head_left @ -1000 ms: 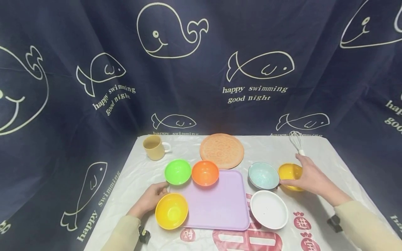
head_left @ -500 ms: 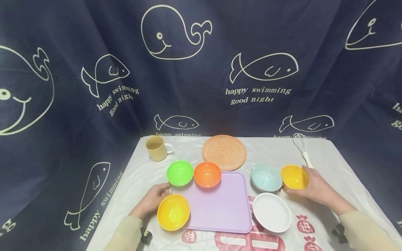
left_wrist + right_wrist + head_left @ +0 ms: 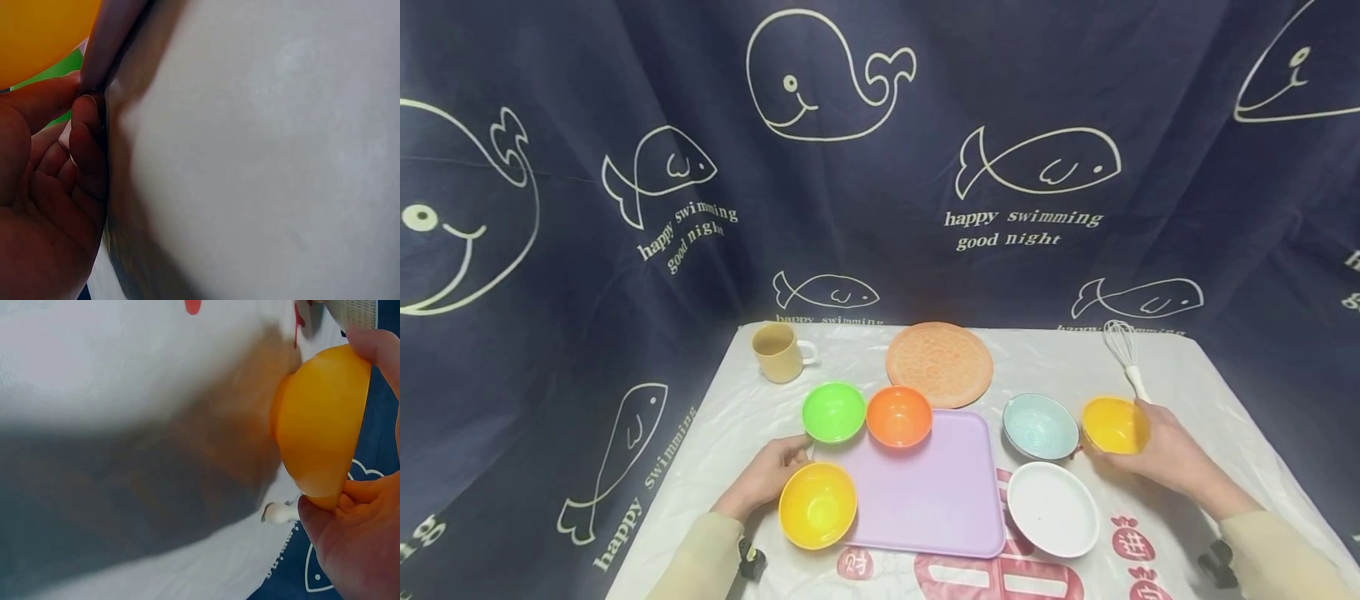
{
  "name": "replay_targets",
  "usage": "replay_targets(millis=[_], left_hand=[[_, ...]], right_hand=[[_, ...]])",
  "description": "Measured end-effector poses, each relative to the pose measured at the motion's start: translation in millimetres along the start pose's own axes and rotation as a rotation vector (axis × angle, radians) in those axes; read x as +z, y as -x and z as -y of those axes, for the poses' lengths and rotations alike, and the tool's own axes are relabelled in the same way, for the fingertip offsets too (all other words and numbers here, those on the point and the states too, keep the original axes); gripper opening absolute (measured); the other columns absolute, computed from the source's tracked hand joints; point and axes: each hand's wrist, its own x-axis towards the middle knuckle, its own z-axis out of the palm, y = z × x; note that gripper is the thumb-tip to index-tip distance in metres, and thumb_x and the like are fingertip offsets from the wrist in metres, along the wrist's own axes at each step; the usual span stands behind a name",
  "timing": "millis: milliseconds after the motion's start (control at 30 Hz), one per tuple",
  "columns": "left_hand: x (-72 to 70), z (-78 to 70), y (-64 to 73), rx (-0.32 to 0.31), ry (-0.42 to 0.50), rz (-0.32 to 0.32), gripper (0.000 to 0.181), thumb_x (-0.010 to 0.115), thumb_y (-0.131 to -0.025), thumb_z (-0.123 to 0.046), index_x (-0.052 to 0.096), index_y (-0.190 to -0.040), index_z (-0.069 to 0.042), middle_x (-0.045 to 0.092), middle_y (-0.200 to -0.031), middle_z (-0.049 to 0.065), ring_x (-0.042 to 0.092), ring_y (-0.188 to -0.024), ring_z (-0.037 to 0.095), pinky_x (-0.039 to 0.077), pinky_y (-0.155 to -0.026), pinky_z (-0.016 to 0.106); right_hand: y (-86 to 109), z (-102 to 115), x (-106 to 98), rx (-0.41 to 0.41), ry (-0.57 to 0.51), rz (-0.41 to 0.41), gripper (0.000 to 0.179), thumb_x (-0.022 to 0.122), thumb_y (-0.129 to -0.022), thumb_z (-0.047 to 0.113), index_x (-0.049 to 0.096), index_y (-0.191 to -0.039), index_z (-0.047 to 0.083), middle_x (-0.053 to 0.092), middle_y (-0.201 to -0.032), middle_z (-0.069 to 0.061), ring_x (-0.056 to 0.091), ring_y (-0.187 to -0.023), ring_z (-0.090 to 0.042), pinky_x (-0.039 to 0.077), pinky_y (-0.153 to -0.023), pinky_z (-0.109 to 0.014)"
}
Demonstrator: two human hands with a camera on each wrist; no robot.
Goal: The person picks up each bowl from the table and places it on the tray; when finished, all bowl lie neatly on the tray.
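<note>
Purple tray (image 3: 932, 504), pinched by the left hand (image 3: 767, 473), already bore three bowls (image 3: 899, 416), while the right hand (image 3: 1161, 446) gripped a fourth bowl (image 3: 1114, 426), the blue bowl (image 3: 1041, 427) and white bowl (image 3: 1052, 510) not yet aboard.

Head view faces forward-down over the bench (image 3: 850, 354); close up, right wrist shares a yellow bowl (image 3: 325, 419), left a second bowl (image 3: 40, 34).

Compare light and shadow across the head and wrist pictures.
Head view: bright white plastic sheet against a dim navy fabric backdrop; left wrist view: the edge of the flat, rectangular purple tray looks dark, a soft shadow beside it; right wrist view: a broad, soft shadow on the sheet, tinged orange near the round yellow bowl.
</note>
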Motion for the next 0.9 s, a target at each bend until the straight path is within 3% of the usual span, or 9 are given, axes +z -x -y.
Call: replay_targets(millis=[33,100,167,300,367,500,633,900], left_hand=[[0.2,0.4,-0.6,0.007,-0.004,-0.004,0.046,0.068,-0.100,-0.017,0.062,-0.146,-0.015,0.073,-0.125,0.003,0.059,-0.128,0.031,0.032,-0.117,0.066],[0.4,1.0,-1.5,0.006,-0.003,0.004,0.047,0.067,-0.101,-0.017,0.061,-0.147,-0.014,0.074,-0.112,0.005,0.059,-0.125,0.031,0.031,-0.118,0.066],[0.6,1.5,-2.4,0.001,-0.006,0.001,0.047,0.067,-0.101,-0.018,0.061,-0.147,-0.014,0.074,-0.111,0.005,0.060,-0.123,0.030,0.032,-0.118,0.066],[1.1,1.4,-2.3,-0.022,-0.005,-0.004,0.047,0.067,-0.101,-0.019,0.061,-0.147,-0.013,0.074,-0.112,0.006,0.059,-0.120,0.027,0.032,-0.118,0.066],[1.4,1.5,-2.0,-0.021,-0.007,-0.013,0.046,0.068,-0.101,-0.018,0.062,-0.146,-0.013,0.074,-0.118,0.005,0.059,-0.123,0.028,0.032,-0.117,0.067],[0.8,1.7,-2.3,-0.021,-0.002,0.003,0.047,0.067,-0.101,-0.021,0.061,-0.148,-0.018,0.072,-0.091,0.004,0.061,-0.117,0.026,0.033,-0.117,0.066],[0.4,1.9,-3.4,-0.001,0.005,0.013,0.047,0.067,-0.102,-0.021,0.061,-0.148,-0.020,0.065,-0.078,0.002,0.062,-0.109,0.023,0.034,-0.117,0.066],[-0.2,3.0,-1.6,-0.008,-0.012,0.002,0.046,0.067,-0.101,-0.021,0.061,-0.147,-0.018,0.069,-0.086,-0.003,0.063,-0.113,0.024,0.036,-0.115,0.068]], right_hand=[[0.5,-0.2,-2.2,0.001,0.001,-0.004,0.121,0.097,-0.069,0.034,0.026,-0.145,-0.028,0.037,-0.134,-0.052,0.045,-0.117,-0.065,0.040,-0.097,-0.080],[0.7,0.3,-6.6,-0.005,0.000,-0.013,0.120,0.096,-0.070,0.033,0.025,-0.146,-0.028,0.035,-0.135,-0.052,0.043,-0.117,-0.066,0.039,-0.097,-0.080],[-0.3,2.9,-10.4,-0.023,0.004,-0.036,0.119,0.097,-0.069,0.031,0.027,-0.145,-0.027,0.035,-0.135,-0.052,0.044,-0.116,-0.065,0.040,-0.095,-0.081],[-4.4,19.9,-17.5,-0.068,0.013,-0.080,0.119,0.098,-0.067,0.033,0.030,-0.145,-0.026,0.039,-0.133,-0.049,0.046,-0.114,-0.064,0.043,-0.091,-0.080],[-6.3,35.6,-19.8,-0.084,0.013,-0.082,0.121,0.098,-0.066,0.036,0.030,-0.146,-0.025,0.040,-0.134,-0.048,0.047,-0.114,-0.063,0.044,-0.090,-0.080],[-7.3,76.1,-18.9,-0.110,0.014,-0.045,0.123,0.098,-0.066,0.041,0.030,-0.149,-0.021,0.040,-0.139,-0.046,0.049,-0.118,-0.062,0.046,-0.092,-0.079],[-3.3,117.7,-10.3,-0.160,-0.004,0.009,0.125,0.098,-0.066,0.044,0.031,-0.151,-0.018,0.040,-0.145,-0.042,0.047,-0.126,-0.060,0.043,-0.100,-0.078],[11.4,187.8,33.0,-0.289,-0.047,0.075,0.124,0.099,-0.060,0.048,0.039,-0.151,-0.011,0.049,-0.145,-0.029,0.056,-0.126,-0.046,0.049,-0.103,-0.067]])
